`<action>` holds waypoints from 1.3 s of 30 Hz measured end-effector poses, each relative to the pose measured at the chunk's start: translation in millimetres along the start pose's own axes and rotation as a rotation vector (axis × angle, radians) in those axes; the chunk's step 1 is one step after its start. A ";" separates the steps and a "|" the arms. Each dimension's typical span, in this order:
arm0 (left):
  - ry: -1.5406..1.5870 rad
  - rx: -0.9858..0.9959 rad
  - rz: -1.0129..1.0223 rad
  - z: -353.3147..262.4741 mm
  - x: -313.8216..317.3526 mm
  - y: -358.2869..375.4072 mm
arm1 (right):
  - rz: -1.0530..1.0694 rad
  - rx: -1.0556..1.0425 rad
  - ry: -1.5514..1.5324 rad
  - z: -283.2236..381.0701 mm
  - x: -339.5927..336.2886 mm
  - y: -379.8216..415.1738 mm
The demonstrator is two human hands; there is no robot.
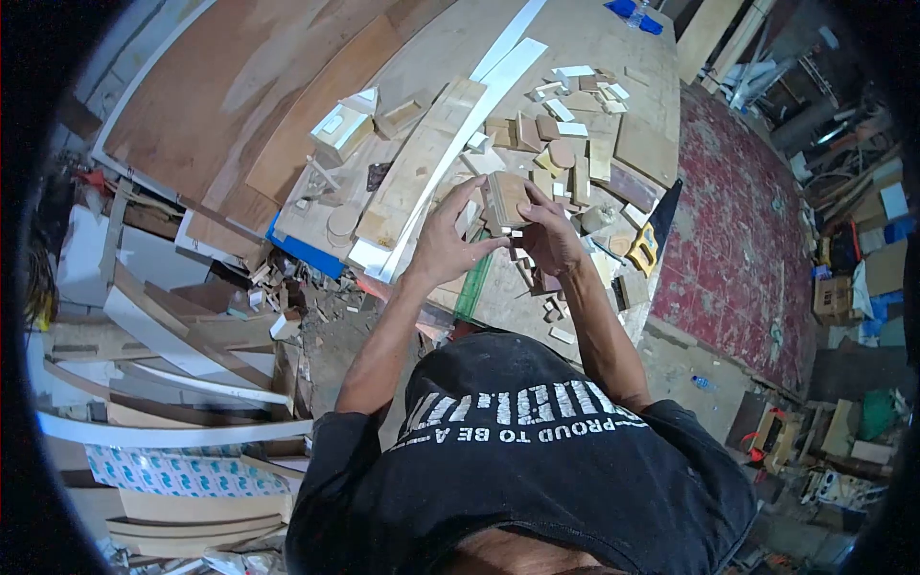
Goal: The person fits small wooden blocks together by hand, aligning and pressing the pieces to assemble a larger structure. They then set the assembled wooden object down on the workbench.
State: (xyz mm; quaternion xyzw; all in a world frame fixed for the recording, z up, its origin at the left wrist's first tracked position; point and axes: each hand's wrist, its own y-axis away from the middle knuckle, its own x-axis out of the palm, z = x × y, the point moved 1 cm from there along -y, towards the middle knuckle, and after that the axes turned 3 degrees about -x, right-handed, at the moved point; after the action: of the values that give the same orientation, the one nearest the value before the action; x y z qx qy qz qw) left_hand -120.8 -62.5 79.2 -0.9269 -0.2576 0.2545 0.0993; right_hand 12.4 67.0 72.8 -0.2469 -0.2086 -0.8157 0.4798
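Note:
Above the workbench (412, 57), a small wooden block (507, 199) is between my two hands. My right hand (553, 233) grips its right side, with the thumb on its face. At the block's left edge is my left hand (448, 237), its thumb and fingers spread apart; whether the fingertips touch the block is hard to tell. Several wood offcuts lie beyond and to the right of the hands. A green strip (471, 286) lies just below the block.
A handsaw with a yellow handle (645, 251) lies at the bench's right edge. Long white strips (489, 96) cross the bench. A small box (341, 132) stands at the left. Curved panels (192, 431) are stacked lower left. Beyond the bench is a red floor (728, 240).

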 end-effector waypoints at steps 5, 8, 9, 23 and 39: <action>0.076 -0.051 0.050 0.2 8.7 -8.4 | -0.028 -0.013 0.020 5.8 -10.6 1.3; 0.187 -0.057 0.096 7.1 13.4 -14.0 | -0.043 -0.022 0.075 14.8 -9.7 5.9; 0.266 -0.046 0.119 6.5 14.5 -16.1 | -0.046 -0.035 0.082 18.2 -7.9 7.4; 0.376 0.108 0.126 -18.3 22.5 -37.3 | -0.021 -0.187 0.280 57.9 4.5 27.9; 0.541 0.062 0.143 -27.8 25.4 -53.7 | 0.000 -0.267 0.133 75.3 11.3 31.1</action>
State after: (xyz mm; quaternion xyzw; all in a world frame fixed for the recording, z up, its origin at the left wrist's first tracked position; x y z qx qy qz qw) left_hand -110.4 -5.0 109.1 -0.9735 -0.1476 0.0118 0.1744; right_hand 50.5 88.7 142.4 -0.2542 -0.0660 -0.8507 0.4553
